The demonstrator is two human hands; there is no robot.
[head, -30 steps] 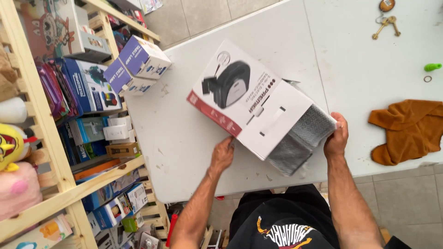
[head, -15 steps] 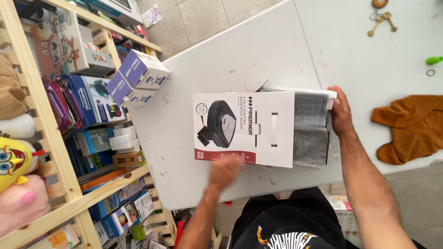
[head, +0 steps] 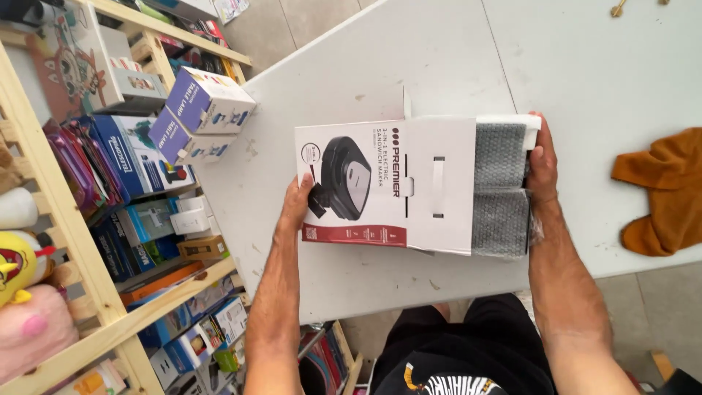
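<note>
A person stands at the near edge of a white table (head: 439,66), both forearms reaching up from the bottom of the frame, the body cut off below the chest. The left hand (head: 298,199) clasps the closed end of a white cardboard box (head: 409,183), its fingertips hidden behind the panel. The right hand (head: 542,164) presses flat against the open end, closed around a grey bubble-wrapped item (head: 501,189) that sticks partway out; what the wrap covers cannot be made out. The box lies on its side across the near part of the table, whether resting on it or held just above cannot be told, one flap standing up at its far edge. To the right, an orange cloth (head: 658,194) lies on the table, partly cut by the frame. Farther left, two purple-and-white boxes (head: 197,117) sit at the table's corner, touching wooden shelves (head: 88,292) crowded with packaged goods and plush toys, many too small to tell apart.
</note>
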